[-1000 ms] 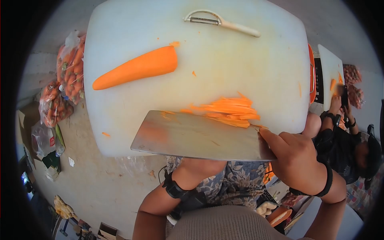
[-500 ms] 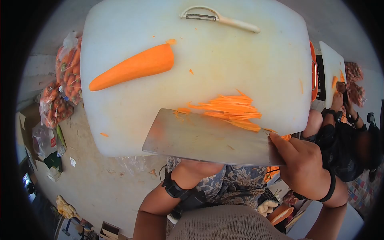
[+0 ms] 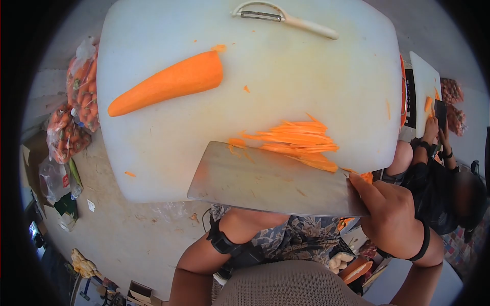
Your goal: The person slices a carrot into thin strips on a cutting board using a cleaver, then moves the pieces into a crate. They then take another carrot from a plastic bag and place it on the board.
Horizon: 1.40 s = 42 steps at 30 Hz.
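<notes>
My right hand [image 3: 393, 217] is closed round the handle end of a cleaver [image 3: 278, 181], thumb side against the wide blade. The blade lies across the near edge of the white cutting board [image 3: 316, 76], its upper edge against a pile of carrot strips [image 3: 296, 140]. Below the blade, part of my left hand [image 3: 252, 220] shows past a black wristband; its fingers are hidden behind the cleaver. A peeled carrot [image 3: 168, 82] with one cut end rests on the board's left half. Near the far edge lies a white-handled peeler [image 3: 286, 19].
Bags of carrots [image 3: 66, 135] stand left of the board. At right, another person [image 3: 434, 188] holds a dark-bladed knife over a second cutting board [image 3: 425, 92]. Small carrot scraps dot my board. A cardboard box [image 3: 140, 293] sits on the floor.
The view has shifted slightly, so the cleaver and my right hand appear a little lower and to the right. The other person's knife has changed angle. The carrot strips stay beside the blade.
</notes>
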Each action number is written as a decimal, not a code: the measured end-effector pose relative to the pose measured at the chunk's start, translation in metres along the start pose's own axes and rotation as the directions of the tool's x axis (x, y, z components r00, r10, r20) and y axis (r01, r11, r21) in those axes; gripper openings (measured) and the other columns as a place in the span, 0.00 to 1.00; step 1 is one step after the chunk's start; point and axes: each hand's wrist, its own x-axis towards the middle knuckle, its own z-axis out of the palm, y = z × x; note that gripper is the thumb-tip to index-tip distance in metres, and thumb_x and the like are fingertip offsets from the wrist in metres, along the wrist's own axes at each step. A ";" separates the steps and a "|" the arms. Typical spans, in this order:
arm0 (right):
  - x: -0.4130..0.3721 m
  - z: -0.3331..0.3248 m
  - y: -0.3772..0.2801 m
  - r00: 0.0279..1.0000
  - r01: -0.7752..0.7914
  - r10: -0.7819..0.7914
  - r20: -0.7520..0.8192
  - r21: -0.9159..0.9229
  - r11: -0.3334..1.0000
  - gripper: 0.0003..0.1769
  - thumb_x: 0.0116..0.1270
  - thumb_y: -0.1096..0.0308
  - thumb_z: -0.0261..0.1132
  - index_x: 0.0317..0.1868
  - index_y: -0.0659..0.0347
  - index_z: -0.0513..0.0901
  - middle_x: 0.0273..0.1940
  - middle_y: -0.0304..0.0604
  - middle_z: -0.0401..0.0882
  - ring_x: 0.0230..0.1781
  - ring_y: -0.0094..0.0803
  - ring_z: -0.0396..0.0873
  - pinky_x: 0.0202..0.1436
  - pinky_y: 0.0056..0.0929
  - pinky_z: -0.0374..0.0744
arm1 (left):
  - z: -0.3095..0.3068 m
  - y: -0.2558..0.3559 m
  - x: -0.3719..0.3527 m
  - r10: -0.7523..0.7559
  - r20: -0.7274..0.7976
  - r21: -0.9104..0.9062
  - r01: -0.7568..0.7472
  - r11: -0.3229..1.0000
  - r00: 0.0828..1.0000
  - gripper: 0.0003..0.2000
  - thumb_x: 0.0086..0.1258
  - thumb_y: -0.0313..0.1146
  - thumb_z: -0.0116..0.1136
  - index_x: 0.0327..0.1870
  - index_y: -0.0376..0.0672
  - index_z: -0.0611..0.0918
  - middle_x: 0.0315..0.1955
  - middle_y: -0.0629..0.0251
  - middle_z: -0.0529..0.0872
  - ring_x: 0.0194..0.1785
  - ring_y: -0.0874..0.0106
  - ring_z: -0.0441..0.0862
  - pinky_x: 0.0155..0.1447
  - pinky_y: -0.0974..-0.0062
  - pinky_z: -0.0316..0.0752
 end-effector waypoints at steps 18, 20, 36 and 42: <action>0.007 -0.002 -0.004 0.997 -0.072 0.071 0.043 0.035 0.997 0.38 0.32 0.85 0.62 0.54 0.70 0.78 0.23 0.46 0.70 0.21 0.44 0.73 0.26 0.40 0.72 | -0.010 0.005 0.016 -0.033 0.013 -0.054 0.034 0.998 0.999 0.13 0.62 0.33 0.64 0.48 0.45 0.87 0.51 0.64 0.86 0.55 0.61 0.82 0.61 0.63 0.76; 0.010 0.000 -0.004 0.996 -0.073 0.071 0.050 0.046 0.996 0.37 0.33 0.85 0.62 0.54 0.69 0.79 0.24 0.46 0.71 0.22 0.45 0.74 0.26 0.40 0.72 | -0.010 0.005 0.019 -0.045 0.005 -0.045 0.045 0.998 0.999 0.13 0.62 0.33 0.64 0.48 0.45 0.87 0.51 0.64 0.86 0.55 0.61 0.82 0.61 0.63 0.76; 0.039 0.034 0.003 0.996 -0.058 0.067 -0.057 0.136 0.989 0.21 0.50 0.80 0.67 0.49 0.64 0.81 0.28 0.50 0.83 0.28 0.48 0.83 0.32 0.41 0.80 | -0.005 0.009 0.039 0.229 -0.138 0.321 -0.175 0.931 0.963 0.10 0.51 0.25 0.67 0.36 0.42 0.88 0.37 0.66 0.86 0.43 0.64 0.83 0.47 0.72 0.80; 0.020 0.021 0.003 0.987 -0.034 0.055 -0.154 0.135 0.990 0.15 0.55 0.79 0.67 0.45 0.66 0.82 0.29 0.52 0.83 0.28 0.49 0.83 0.33 0.40 0.80 | -0.005 0.005 0.037 0.281 -0.159 0.365 -0.208 0.907 0.947 0.11 0.49 0.26 0.65 0.36 0.42 0.88 0.36 0.67 0.86 0.42 0.67 0.83 0.44 0.75 0.81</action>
